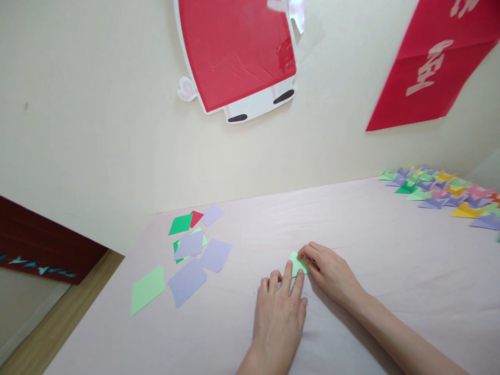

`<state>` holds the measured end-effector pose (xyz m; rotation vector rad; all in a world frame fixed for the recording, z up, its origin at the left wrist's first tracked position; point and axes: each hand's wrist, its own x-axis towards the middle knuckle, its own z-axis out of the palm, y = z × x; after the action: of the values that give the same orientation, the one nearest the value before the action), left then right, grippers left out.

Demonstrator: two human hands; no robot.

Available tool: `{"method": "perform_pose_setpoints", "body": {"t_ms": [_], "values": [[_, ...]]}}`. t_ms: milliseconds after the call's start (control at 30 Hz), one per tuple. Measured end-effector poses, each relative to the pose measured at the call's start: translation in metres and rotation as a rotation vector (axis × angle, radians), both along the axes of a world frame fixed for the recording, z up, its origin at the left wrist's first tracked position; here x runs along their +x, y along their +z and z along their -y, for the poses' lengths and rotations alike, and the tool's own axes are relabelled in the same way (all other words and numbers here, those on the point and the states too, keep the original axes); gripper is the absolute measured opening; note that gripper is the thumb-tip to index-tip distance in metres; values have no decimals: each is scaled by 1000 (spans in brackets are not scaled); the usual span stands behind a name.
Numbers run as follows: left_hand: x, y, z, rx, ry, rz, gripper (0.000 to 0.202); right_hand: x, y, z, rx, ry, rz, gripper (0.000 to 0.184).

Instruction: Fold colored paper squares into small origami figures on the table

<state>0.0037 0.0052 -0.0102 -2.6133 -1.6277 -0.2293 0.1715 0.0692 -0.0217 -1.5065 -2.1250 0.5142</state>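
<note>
A small light-green folded paper (297, 262) lies on the pale pink table (371, 234). My left hand (279, 312) rests flat in front of it, fingers stretched out, the fingertips touching the paper's near edge. My right hand (330, 271) comes in from the right, its fingers curled and pressed down on the paper's right side.
Loose paper squares (191, 260) in lilac, green and red lie scattered left of my hands, with one light-green square (147, 288) nearest the table's left edge. Several folded paper figures (445, 192) in mixed colours sit at the far right. A wall with red posters stands behind.
</note>
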Motion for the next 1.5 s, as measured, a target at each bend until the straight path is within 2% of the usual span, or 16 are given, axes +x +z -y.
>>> {"method": "perform_pose_setpoints", "body": {"t_ms": [233, 400, 667, 833, 1133, 1333, 1500], "values": [[3, 2, 3, -7, 24, 7, 42, -1, 3, 0, -6, -5, -15, 21], [3, 3, 2, 9, 36, -15, 36, -4, 8, 5, -13, -13, 1, 11], [4, 3, 0, 5, 38, 10, 31, -7, 4, 9, 4, -44, 3, 19], [-3, 1, 3, 35, 88, 28, 23, -5, 0, 7, -45, -85, 10, 27], [-17, -3, 12, 73, 162, 9, 24, 21, 0, -1, -82, -113, 7, 39], [-17, -4, 19, 63, 205, 11, 28, 42, -11, -8, -72, -80, -129, 47], [-22, -12, 25, 111, 202, 70, 39, 45, -13, -7, -66, -35, -236, 48]]}}
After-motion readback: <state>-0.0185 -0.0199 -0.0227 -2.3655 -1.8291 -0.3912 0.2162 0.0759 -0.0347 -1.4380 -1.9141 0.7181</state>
